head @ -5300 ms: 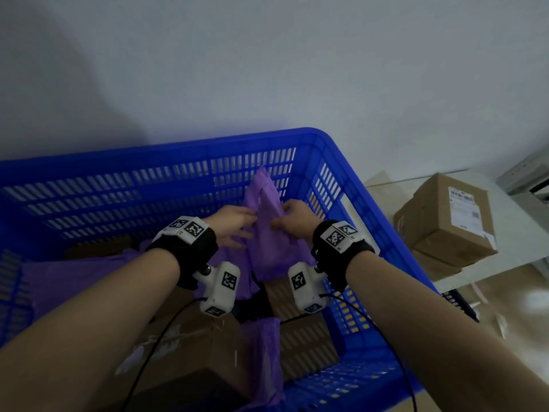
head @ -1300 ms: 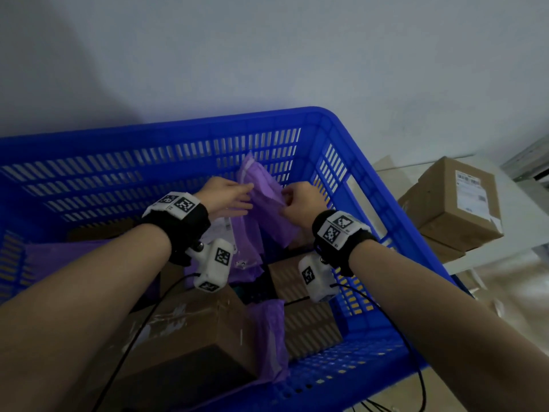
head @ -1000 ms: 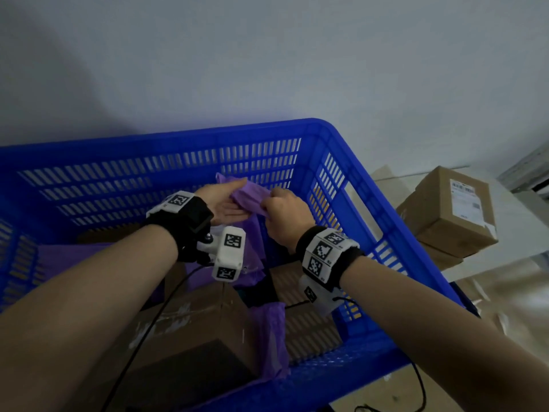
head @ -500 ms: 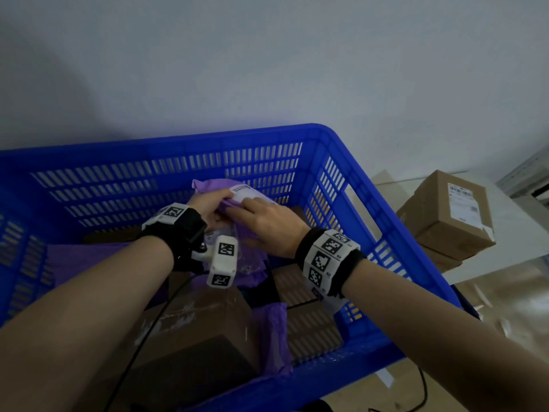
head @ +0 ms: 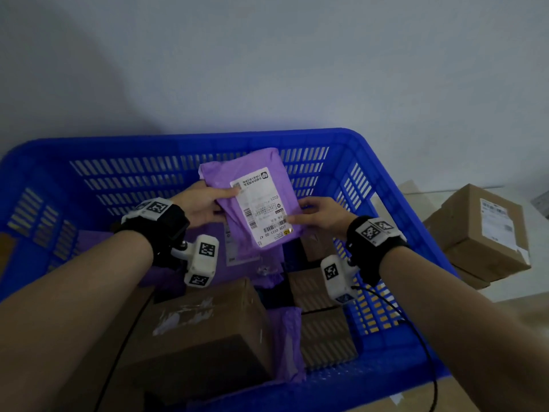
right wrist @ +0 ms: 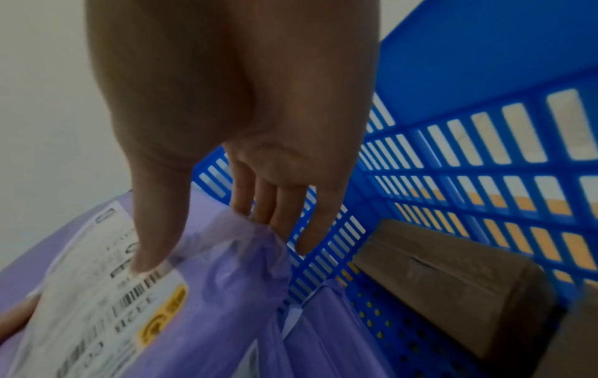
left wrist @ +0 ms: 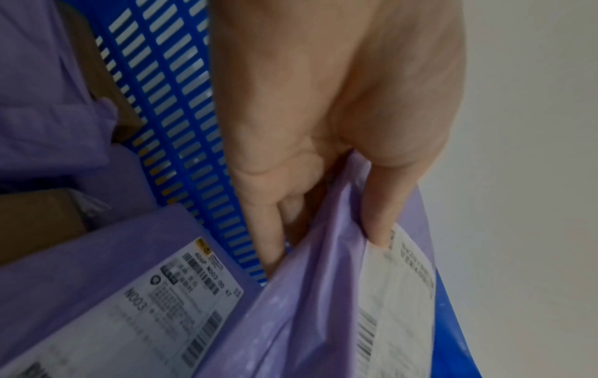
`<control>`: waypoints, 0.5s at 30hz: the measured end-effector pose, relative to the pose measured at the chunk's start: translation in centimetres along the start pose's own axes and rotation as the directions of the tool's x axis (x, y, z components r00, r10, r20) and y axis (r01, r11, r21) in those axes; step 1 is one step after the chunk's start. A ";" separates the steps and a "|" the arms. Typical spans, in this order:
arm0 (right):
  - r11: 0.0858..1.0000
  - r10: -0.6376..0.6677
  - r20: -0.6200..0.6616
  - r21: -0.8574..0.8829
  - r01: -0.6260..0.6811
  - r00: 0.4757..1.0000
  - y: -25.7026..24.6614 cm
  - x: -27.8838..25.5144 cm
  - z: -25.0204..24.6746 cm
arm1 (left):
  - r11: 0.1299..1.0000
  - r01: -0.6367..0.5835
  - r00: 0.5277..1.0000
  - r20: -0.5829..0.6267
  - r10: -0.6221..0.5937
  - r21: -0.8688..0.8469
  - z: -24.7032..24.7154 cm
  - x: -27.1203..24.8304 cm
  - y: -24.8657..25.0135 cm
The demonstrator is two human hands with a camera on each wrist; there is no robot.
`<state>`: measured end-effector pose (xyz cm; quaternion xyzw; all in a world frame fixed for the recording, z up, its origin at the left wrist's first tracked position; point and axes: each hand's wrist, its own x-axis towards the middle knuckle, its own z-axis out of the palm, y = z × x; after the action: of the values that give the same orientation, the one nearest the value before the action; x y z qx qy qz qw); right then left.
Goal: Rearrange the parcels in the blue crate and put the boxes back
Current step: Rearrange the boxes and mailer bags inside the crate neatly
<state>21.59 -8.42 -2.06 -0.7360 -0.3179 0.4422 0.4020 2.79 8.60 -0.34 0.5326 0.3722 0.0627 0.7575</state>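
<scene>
Here, a purple parcel is pinched at its side edges by the left hand and right hand, held label-up above the blue crate; beneath it lie cardboard boxes; beyond the crate rises a pale wall; right of it, more boxes are stacked on a white surface.

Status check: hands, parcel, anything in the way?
Left hand and right hand both pinch purple parcel, label up, above crate. Boxes and parcels fill floor below. Two boxes wait outside.

smooth plastic mailer w/ paper label; slotted plastic crate.
</scene>
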 end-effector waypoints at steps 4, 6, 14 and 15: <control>0.998 -0.048 -0.063 0.033 0.050 0.997 -0.3 1.0 0.0 | 1.000 -0.009 0.999 -0.039 0.009 -0.001 -0.1 0.0 0.3; 0.997 -0.078 -0.089 -0.037 0.075 0.993 -1.0 1.4 -0.2 | 1.000 -0.023 0.995 -0.093 0.021 -0.019 -0.2 0.0 0.4; 0.791 -0.330 -0.096 -0.571 0.220 0.939 -5.2 2.2 -1.8 | 0.888 -0.148 0.858 -0.390 0.334 0.435 -1.8 0.3 1.4; 0.746 -0.342 -0.093 -0.632 0.210 0.935 -5.8 2.3 -2.0 | 0.810 -0.139 0.843 -0.361 0.399 0.570 -1.8 0.3 1.4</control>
<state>23.68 -4.35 2.64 -0.8116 -0.5069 0.1729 0.2332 2.34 10.73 0.43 0.7356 0.4629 0.1946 0.4546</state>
